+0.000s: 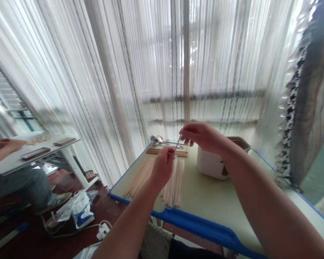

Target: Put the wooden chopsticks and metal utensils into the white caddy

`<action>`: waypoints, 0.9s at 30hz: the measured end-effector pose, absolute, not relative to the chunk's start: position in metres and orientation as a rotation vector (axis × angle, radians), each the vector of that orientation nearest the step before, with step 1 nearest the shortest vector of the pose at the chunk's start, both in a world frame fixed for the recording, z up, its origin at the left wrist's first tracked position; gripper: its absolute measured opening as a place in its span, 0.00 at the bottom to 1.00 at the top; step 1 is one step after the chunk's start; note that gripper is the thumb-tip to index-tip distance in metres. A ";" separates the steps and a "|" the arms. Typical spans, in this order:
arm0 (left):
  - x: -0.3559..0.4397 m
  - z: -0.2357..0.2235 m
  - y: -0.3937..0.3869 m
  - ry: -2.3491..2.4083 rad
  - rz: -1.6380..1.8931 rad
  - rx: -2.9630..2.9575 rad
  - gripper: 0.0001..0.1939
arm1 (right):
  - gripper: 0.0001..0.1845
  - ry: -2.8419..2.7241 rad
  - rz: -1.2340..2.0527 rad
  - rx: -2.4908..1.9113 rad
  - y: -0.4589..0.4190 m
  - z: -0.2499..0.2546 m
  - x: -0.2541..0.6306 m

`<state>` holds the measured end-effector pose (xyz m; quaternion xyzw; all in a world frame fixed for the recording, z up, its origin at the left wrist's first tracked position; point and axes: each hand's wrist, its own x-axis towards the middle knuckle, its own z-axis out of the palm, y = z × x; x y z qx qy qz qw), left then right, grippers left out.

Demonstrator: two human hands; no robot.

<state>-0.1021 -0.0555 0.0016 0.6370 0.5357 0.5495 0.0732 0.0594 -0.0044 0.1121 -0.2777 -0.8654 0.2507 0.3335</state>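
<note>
Above the table, my left hand (163,165) is closed in a pinch around the lower end of a thin pale stick (178,142). The fingers of my right hand (199,135) close on its upper end. Whether the stick is a chopstick or has a wrapper on it is too small to tell. Under and left of my left hand lie loose wooden chopsticks (139,176) in a spread row. To their right, paler chopsticks (179,183) lie in bundles, seemingly in clear sleeves. My left forearm hides part of both groups.
Darker brown chopsticks (153,151) lie across the back, before metal ladles (167,142). A white box (209,163) with a brown rim stands under my right forearm. Blue edging (194,219) borders the table. At left, another person's hand (13,144) rests over a white table (9,160).
</note>
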 end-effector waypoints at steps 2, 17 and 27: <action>-0.084 0.009 -0.044 1.520 1.709 1.927 0.08 | 0.14 -2.126 0.627 -0.733 -0.003 0.119 0.071; -0.008 -0.027 0.023 1.227 1.583 2.121 0.35 | 0.17 -1.590 -0.209 -1.143 -0.002 0.154 0.173; -0.018 -0.037 0.042 1.213 1.636 2.061 0.29 | 0.16 -1.783 -0.130 -1.115 0.013 0.147 0.158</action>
